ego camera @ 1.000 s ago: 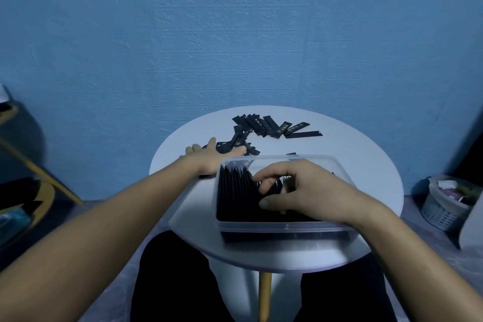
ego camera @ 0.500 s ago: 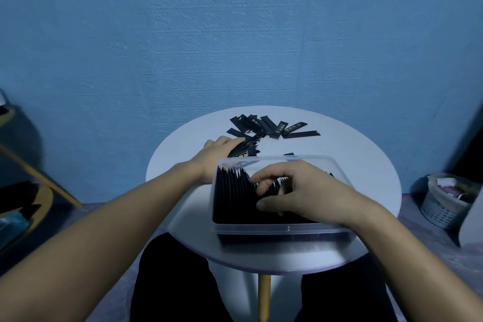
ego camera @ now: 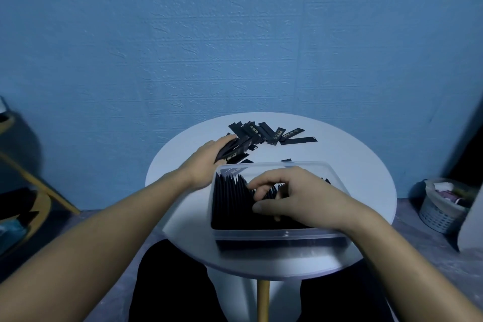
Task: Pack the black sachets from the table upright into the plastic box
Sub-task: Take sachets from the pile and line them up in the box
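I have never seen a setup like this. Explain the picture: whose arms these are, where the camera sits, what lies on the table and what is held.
There is no machine here. A person wears one wide-angle camera on the head, and it looks down at their own two bare arms. In front stands a round white table with a clear plastic box on it. Packed sachets, all black, stand upright in a row inside the box. Loose sachets lie at the table's far side. The left hand grips a bundle of sachets just behind the box. The right hand reaches into the box, fingers curled on the row; whether it pinches one is unclear. A basket stands on the floor at the right.
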Demonstrator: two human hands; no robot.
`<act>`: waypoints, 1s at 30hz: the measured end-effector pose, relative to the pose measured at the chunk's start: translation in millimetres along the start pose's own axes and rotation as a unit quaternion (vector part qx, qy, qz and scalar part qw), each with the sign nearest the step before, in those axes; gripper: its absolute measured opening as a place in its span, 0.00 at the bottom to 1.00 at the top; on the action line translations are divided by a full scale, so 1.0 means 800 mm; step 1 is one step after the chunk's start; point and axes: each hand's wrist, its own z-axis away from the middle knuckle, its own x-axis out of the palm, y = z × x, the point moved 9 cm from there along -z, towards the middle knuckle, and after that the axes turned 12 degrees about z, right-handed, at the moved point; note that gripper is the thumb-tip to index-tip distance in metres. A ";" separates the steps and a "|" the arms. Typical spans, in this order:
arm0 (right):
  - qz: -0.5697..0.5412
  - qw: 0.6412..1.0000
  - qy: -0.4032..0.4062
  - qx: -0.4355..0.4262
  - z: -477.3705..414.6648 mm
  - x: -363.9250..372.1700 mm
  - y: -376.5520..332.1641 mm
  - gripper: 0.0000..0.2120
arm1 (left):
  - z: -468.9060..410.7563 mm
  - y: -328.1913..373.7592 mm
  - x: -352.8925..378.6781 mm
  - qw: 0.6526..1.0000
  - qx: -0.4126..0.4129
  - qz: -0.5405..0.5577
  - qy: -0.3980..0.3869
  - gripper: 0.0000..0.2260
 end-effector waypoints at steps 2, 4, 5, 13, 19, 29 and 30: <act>-0.002 1.000 0.001 -0.001 0.000 0.000 0.000 0.12 | 0.002 0.004 -0.010 0.999 0.010 0.052 0.003 0.31; -0.002 1.000 0.003 -0.002 0.000 -0.001 0.000 0.11 | 0.008 0.019 -0.023 0.996 0.021 0.091 0.011 0.30; 0.000 1.000 0.003 -0.002 0.000 -0.001 0.000 0.10 | 0.012 0.029 -0.030 0.993 0.027 0.115 0.015 0.30; 0.106 0.994 0.041 -0.010 0.006 -0.005 -0.012 0.10 | 0.048 0.142 -0.047 0.983 0.096 0.145 -0.055 0.28; 0.195 0.979 0.044 -0.026 0.018 -0.007 -0.025 0.12 | 0.065 0.209 -0.010 0.974 0.119 0.147 -0.124 0.28; 0.275 0.957 0.056 -0.075 0.061 -0.004 -0.043 0.12 | 0.065 0.238 0.064 0.970 0.119 -0.017 -0.211 0.28; 0.271 0.958 0.056 -0.074 0.062 -0.004 -0.042 0.12 | 0.064 0.240 0.068 0.970 0.118 -0.024 -0.211 0.28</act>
